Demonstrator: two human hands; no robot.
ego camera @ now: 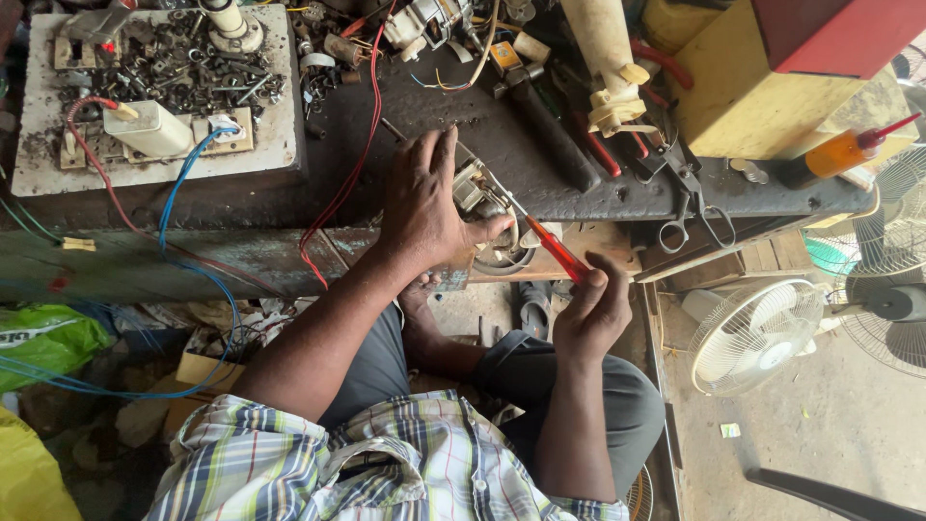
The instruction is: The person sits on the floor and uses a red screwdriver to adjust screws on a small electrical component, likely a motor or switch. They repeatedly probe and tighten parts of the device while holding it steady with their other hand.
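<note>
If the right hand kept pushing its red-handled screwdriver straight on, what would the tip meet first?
Probably the small metal motor part that the left hand steadies; the red-handled screwdriver in the right hand points at it.

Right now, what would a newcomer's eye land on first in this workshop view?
First, mid-frame, the left hand pressing a small metal motor part on the dark workbench while the right hand works a red-handled screwdriver into it. Then the tray of loose screws, top left.
</note>
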